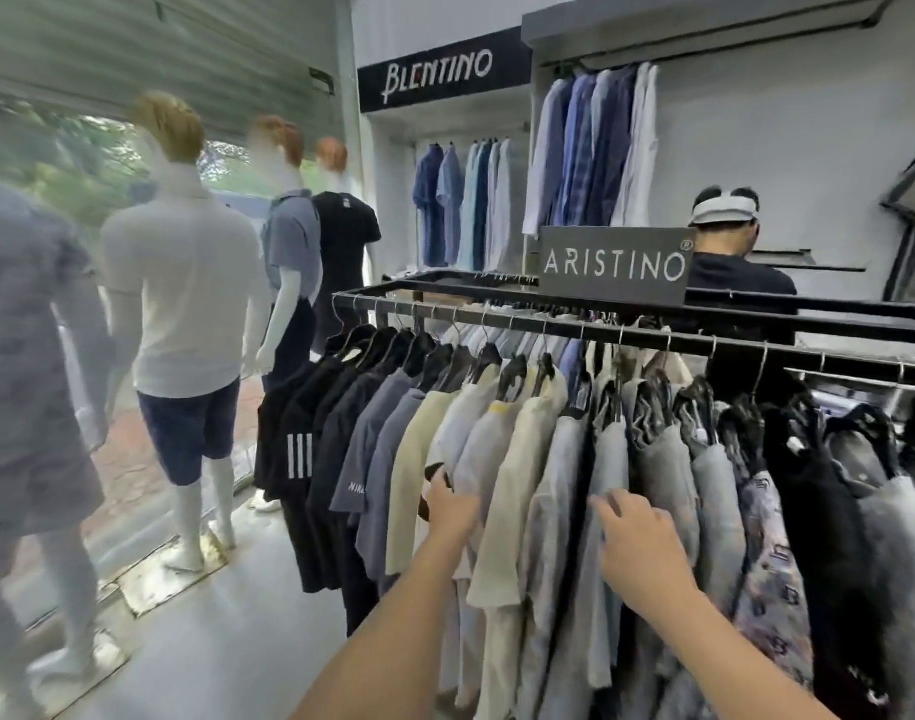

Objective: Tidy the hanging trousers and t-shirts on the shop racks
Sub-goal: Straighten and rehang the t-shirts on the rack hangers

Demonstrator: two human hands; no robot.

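Note:
A black metal rack (653, 337) runs from the middle to the right edge, packed with t-shirts on black hangers: black ones at the left end, then blue-grey, cream (518, 459), pale grey and dark ones. My left hand (453, 506) reaches in among the cream and pale shirts, its fingers pushed between two of them. My right hand (640, 543) lies with fingers spread on the sleeve of a grey shirt (614, 459) further right. Neither hand visibly closes round a garment.
Several mannequins (185, 314) stand at the left by the glass shopfront. A sign reading ARISTINO (615, 265) sits on top of the rack. A person in a white visor (725, 241) stands behind it. Shirts (463, 210) hang on the back wall.

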